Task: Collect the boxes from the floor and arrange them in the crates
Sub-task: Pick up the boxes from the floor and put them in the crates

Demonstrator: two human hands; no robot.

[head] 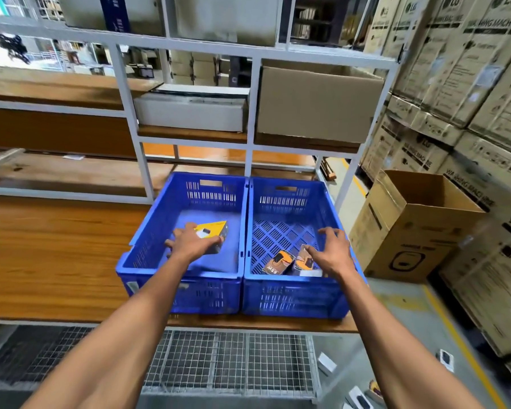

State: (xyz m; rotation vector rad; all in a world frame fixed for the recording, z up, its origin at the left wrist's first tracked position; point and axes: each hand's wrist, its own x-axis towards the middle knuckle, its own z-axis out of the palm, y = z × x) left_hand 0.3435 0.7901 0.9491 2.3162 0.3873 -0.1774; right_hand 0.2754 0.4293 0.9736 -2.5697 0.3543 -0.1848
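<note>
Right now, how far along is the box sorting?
Early. Two boxes lie in the right crate; the right hand hovers open above them. The left hand holds a yellow box inside the left crate. Several floor boxes remain.

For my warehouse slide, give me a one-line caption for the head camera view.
Left hand sets a yellow box in the left blue crate; open right hand hovers over two boxes in the right crate.

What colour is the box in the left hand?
Yellow box, seen in the head view.
</note>
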